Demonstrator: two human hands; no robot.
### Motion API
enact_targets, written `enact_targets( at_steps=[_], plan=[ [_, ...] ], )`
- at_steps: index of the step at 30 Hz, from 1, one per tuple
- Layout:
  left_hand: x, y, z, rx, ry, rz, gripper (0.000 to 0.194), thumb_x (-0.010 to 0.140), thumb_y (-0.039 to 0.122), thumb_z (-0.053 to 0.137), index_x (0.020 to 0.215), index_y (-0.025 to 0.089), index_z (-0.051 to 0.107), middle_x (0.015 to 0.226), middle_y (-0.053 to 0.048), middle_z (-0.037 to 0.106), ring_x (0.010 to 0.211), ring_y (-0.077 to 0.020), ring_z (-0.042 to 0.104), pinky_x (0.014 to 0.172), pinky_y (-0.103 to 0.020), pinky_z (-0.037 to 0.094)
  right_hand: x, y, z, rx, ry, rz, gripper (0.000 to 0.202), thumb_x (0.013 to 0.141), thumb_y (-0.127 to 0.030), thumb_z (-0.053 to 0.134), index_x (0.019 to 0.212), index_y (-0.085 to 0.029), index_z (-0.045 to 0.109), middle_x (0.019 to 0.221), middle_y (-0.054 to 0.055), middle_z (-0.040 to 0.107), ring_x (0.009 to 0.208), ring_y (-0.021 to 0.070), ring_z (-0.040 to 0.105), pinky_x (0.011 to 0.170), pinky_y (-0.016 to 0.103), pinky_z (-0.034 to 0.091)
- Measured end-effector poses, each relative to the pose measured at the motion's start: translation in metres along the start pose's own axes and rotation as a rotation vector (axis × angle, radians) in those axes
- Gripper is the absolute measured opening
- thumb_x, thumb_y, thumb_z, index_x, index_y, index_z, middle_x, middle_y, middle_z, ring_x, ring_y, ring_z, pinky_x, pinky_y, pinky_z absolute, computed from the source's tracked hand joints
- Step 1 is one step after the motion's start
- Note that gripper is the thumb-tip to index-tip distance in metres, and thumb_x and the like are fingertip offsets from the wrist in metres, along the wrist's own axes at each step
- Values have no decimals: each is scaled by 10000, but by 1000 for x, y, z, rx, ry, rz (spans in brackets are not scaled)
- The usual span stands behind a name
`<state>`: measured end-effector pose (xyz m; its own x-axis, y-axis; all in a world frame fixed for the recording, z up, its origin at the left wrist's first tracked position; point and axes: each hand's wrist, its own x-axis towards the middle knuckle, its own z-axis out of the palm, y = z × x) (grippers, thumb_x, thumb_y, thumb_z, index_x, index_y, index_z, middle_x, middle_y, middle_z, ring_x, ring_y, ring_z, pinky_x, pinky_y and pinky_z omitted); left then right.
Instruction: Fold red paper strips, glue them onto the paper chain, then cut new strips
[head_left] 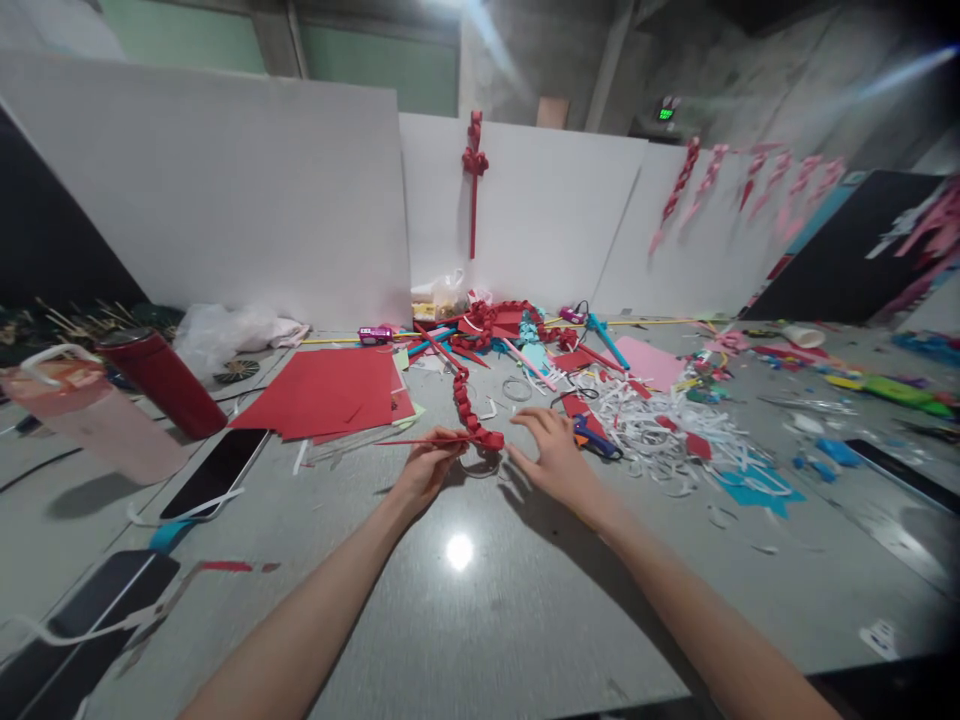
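My left hand [429,470] pinches a red paper chain [466,405] near its lower end, by a thin red strip that sticks out to the left. The chain's twisted loops run up from there, away from me along the table. My right hand [551,455] is apart from the chain, just right of its bottom loop, with fingers spread and nothing in them. Close beside the right fingers lies a blue glue gun [596,438] with an orange tip. A pale ring or loop lies under the chain's end, partly hidden.
Red paper sheets [330,390] lie left of the chain. White paper shreds [652,425] pile up at right. A red bottle [161,380], a pink bottle [94,420] and a phone [214,475] stand or lie at left. White boards [532,220] close off the back.
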<state>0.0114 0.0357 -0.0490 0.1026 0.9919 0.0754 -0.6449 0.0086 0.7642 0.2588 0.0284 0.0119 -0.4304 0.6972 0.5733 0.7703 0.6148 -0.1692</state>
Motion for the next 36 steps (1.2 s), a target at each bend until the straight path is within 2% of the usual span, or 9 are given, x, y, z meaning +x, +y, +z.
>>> enact_targets(
  at_steps=[4, 7, 12, 19, 28, 36],
  plan=[
    [-2, 1, 3, 46, -4, -9, 233, 633, 150, 895, 783, 154, 716, 967, -60, 777, 763, -123, 675, 704, -235, 505, 9, -25, 14, 26, -62, -82, 430, 927, -357, 735, 1330, -253, 626, 1369, 130, 646, 1287, 338, 539, 1047, 506, 367],
    [-2, 1, 4, 48, 5, -19, 239, 618, 138, 885, 779, 151, 710, 960, -73, 776, 785, -129, 675, 664, -215, 483, 9, -25, 28, 54, -46, -70, 369, 939, -302, 730, 1297, -259, 653, 1342, 116, 681, 1253, 323, 567, 1025, 501, 364],
    [-1, 0, 4, 40, 1, -24, 244, 603, 136, 876, 771, 151, 701, 912, -66, 769, 745, -122, 660, 624, -204, 465, 1, -22, 41, 103, 18, -58, 245, 994, -254, 671, 1239, -261, 674, 1180, 84, 769, 1104, 286, 644, 1009, 489, 327],
    [-1, 0, 4, 35, 8, -25, 262, 594, 117, 860, 794, 149, 694, 914, -65, 767, 709, -111, 639, 618, -208, 456, -4, -26, 43, 154, 67, -60, 248, 983, -217, 686, 1228, -259, 679, 1144, 61, 792, 1051, 266, 672, 1013, 485, 311],
    [-1, 0, 5, 53, 0, -15, 219, 598, 120, 847, 780, 145, 726, 896, -82, 767, 673, -113, 604, 598, -224, 422, -6, -33, 43, 232, 67, -4, 206, 953, -174, 691, 1141, -260, 687, 1107, 26, 791, 1067, 243, 667, 1010, 460, 302],
    [-4, 3, 8, 91, -19, 2, 184, 620, 109, 811, 796, 144, 775, 806, -55, 726, 671, -114, 568, 606, -232, 423, -6, -36, 45, 258, 79, 17, 80, 968, -231, 689, 1042, -257, 702, 1046, 13, 792, 1027, 223, 671, 1003, 443, 286]
  ],
)
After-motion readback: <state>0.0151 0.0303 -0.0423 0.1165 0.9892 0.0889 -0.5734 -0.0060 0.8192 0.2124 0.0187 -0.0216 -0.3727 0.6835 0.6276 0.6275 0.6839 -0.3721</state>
